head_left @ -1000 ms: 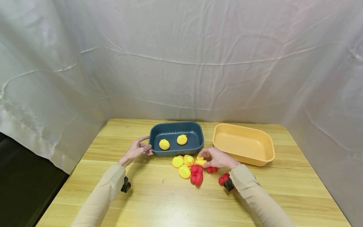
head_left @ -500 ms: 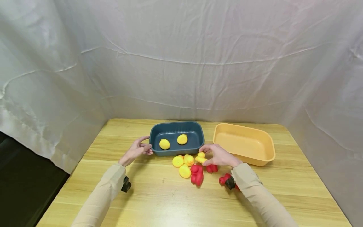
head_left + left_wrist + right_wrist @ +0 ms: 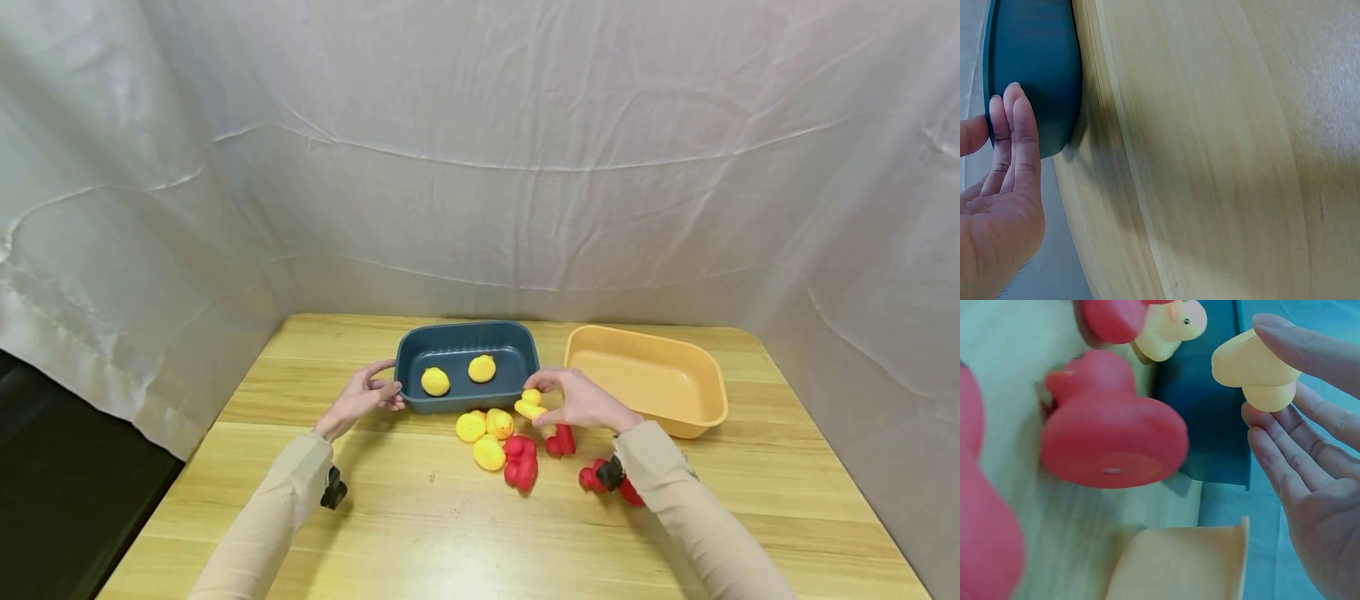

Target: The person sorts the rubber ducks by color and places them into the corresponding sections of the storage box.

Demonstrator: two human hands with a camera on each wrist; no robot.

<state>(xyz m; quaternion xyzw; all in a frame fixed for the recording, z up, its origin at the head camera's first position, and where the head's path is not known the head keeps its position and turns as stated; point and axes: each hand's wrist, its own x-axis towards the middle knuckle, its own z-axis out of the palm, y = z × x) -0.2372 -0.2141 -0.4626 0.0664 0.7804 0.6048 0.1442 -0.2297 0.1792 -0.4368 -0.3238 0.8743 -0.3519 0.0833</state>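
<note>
My right hand (image 3: pixel 581 402) pinches a yellow rubber duck (image 3: pixel 531 403) between thumb and fingers, raised beside the near right corner of the dark blue bin (image 3: pixel 472 403). In the right wrist view that duck (image 3: pixel 1254 362) is tilted, its flat base showing. At the bin's left end my left hand (image 3: pixel 363 402) touches the wall, fingers fairly straight; the left wrist view has them along the outer side of the bin (image 3: pixel 1041 56), thumb by the rim. Two yellow ducks (image 3: pixel 435 382) lie inside the bin. Three more yellow ducks (image 3: pixel 489 453) lie in front of it.
Several red rubber ducks (image 3: pixel 521 463) lie on the wooden table (image 3: pixel 420 533), some under the right wrist. A yellow-orange bin (image 3: pixel 645 383) with nothing in it stands to the right of the blue one. Pale cloth (image 3: pixel 480 167) hangs behind and at both sides.
My right hand has lifted the yellow duck off the table and moved it slightly up and away, toward the blue bin's rim. The left hand has stayed in place.
</note>
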